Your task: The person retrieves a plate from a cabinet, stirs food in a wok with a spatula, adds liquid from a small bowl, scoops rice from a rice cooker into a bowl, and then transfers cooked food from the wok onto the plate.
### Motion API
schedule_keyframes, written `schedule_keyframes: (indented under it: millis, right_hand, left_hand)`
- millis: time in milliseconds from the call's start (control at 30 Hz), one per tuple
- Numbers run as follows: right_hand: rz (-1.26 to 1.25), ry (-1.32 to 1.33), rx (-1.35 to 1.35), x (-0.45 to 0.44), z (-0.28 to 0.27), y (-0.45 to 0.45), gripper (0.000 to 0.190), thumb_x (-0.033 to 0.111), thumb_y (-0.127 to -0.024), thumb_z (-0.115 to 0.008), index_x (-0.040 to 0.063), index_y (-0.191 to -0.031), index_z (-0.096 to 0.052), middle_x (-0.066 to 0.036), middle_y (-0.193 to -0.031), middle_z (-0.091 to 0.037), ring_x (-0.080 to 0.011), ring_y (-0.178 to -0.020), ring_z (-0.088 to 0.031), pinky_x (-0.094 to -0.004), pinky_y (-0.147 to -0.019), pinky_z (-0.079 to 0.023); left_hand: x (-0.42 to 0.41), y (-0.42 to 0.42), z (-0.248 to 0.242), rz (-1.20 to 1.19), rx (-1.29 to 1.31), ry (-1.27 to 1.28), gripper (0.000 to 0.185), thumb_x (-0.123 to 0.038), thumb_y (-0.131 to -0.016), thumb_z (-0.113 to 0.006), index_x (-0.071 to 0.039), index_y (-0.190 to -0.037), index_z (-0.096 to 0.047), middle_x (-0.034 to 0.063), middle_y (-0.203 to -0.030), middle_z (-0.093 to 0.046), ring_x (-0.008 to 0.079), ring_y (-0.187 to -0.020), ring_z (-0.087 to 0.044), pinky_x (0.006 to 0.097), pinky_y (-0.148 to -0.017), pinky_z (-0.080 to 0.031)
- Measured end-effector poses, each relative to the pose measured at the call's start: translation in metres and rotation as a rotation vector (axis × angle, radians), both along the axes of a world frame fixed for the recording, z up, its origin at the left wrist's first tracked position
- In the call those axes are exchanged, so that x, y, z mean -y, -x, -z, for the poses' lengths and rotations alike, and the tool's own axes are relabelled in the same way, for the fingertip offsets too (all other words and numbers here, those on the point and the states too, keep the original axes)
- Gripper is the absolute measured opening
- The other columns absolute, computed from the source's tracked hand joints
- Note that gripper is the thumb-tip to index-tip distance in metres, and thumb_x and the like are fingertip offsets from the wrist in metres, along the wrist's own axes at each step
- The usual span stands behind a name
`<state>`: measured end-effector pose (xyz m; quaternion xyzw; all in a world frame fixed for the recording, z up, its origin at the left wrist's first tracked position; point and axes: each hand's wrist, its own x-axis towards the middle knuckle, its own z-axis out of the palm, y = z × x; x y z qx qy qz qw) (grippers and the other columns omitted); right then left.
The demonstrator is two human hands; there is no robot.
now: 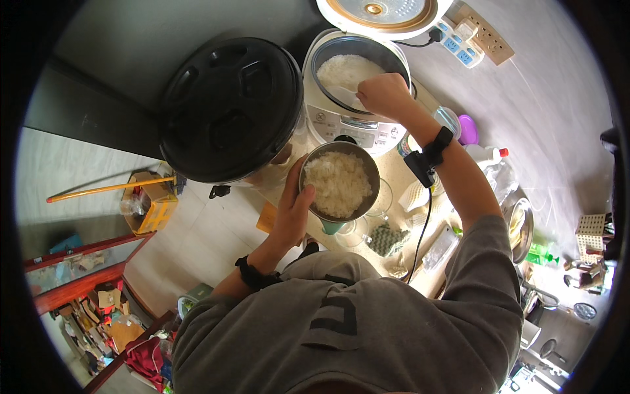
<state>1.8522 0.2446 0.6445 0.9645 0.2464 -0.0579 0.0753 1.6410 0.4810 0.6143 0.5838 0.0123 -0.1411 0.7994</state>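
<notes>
My left hand grips the side of a round metal bowl heaped with cooked white rice. The bowl is held in front of an open rice cooker. Over the cooker's dark inner pot, my right hand is closed around what looks like a pale rice paddle; its handle is hidden in the fist. The paddle's blade is down at the rice inside the pot. The cooker's lid stands raised at the back.
A large bin with a black lid stands left of the cooker. On the right, the counter holds a glass mug, a green patterned cloth, a white bottle with a red cap and a metal basin. A power strip is behind.
</notes>
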Motion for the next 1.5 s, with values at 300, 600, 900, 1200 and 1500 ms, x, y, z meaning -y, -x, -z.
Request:
schedule_keyframes:
  millis: [300,600,900,1200,1500]
  right_hand:
    - [0.371,-0.539,-0.201,0.051,0.016,-0.01,0.03,0.042,-0.089,-0.057,0.018,-0.094,-0.076,-0.009,-0.083,-0.07,-0.0302,-0.081,-0.067,-0.0413,-0.072,-0.052]
    - [0.081,-0.605,0.554,0.066,-0.074,0.098,0.012,0.023,-0.09,-0.065,0.014,-0.091,-0.072,-0.007,-0.072,-0.067,-0.0258,-0.063,-0.065,-0.0356,-0.056,-0.049]
    - [-0.176,-0.21,0.849,0.058,-0.097,0.15,0.012,0.015,-0.079,-0.071,0.013,-0.089,-0.065,0.003,-0.06,-0.046,-0.0144,-0.053,-0.051,-0.0307,-0.05,-0.039]
    - [0.016,-0.48,0.812,0.07,-0.118,0.125,0.017,0.019,-0.089,-0.065,0.009,-0.079,-0.057,-0.007,-0.065,-0.06,-0.0315,-0.055,-0.056,-0.0404,-0.057,-0.046]
    - [0.016,-0.604,1.05,0.088,-0.155,-0.105,0.041,0.039,-0.097,-0.056,-0.001,-0.095,-0.056,-0.024,-0.124,-0.06,-0.0431,-0.117,-0.053,-0.05,-0.093,-0.045]
  left_hand:
    - [0.011,-0.014,-0.007,-0.01,-0.028,-0.006,0.058,-0.018,-0.098,-0.046,-0.002,-0.151,-0.027,0.0133,-0.144,-0.04,0.0205,-0.131,-0.041,0.0334,-0.11,-0.034]
    - [0.058,-0.048,-0.016,-0.106,-0.156,0.123,0.061,-0.033,-0.101,-0.045,-0.014,-0.154,-0.019,0.0108,-0.146,-0.038,0.024,-0.131,-0.042,0.044,-0.105,-0.039]
    - [0.089,-0.062,-0.018,-0.185,0.02,0.119,0.065,-0.031,-0.1,-0.053,-0.01,-0.152,-0.021,0.0143,-0.14,-0.041,0.0216,-0.121,-0.046,0.0338,-0.097,-0.043]
    - [0.075,-0.064,-0.013,-0.203,0.07,0.106,0.062,-0.025,-0.1,-0.051,-0.006,-0.152,-0.022,0.0153,-0.142,-0.04,0.0217,-0.126,-0.045,0.0323,-0.106,-0.037]
    - [-0.005,-0.005,-0.013,0.106,0.064,0.019,0.062,-0.009,-0.093,-0.048,-0.003,-0.151,-0.028,0.0146,-0.143,-0.042,0.0226,-0.131,-0.041,0.034,-0.112,-0.031]
